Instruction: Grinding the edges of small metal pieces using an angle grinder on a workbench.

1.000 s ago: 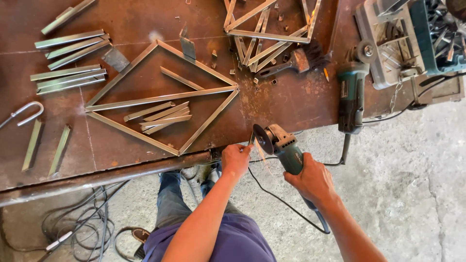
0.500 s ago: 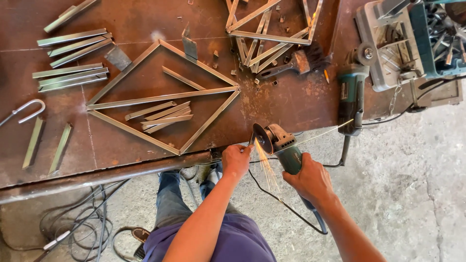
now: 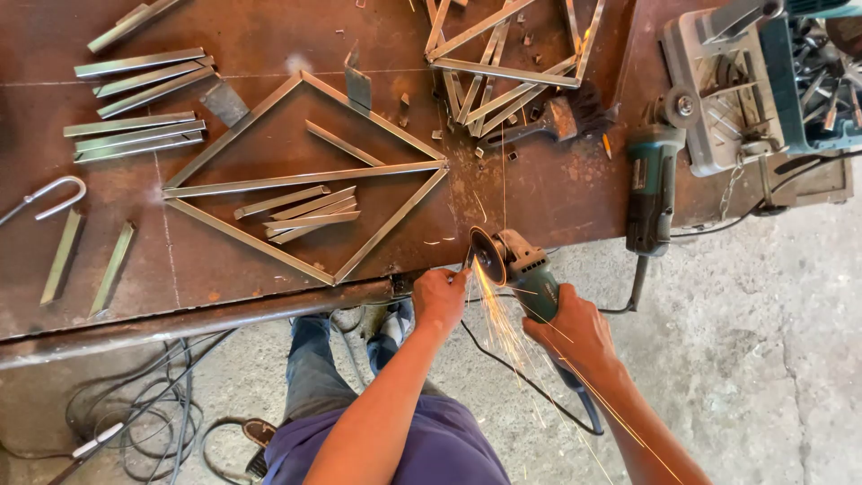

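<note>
Two hands are working at the near edge of a rusty steel table [image 3: 557, 193]. The right hand [image 3: 575, 330] is gripping the body of a green grinder [image 3: 521, 269], fingers wrapped tight around it, and its disc is meeting a small metal piece [image 3: 468, 260] just off the table edge. The left hand [image 3: 440, 298] is pinching that piece between closed fingers, right beside the disc. Sparks [image 3: 503, 328] are streaming down toward the concrete floor [image 3: 763, 359]. On the table, just beyond the hands, a diamond-shaped frame [image 3: 305, 175] of flat bars is lying with loose strips inside it. A second grinder [image 3: 648, 184] is resting near the table's right end. Cables [image 3: 135, 418] are lying coiled under the table.
</note>
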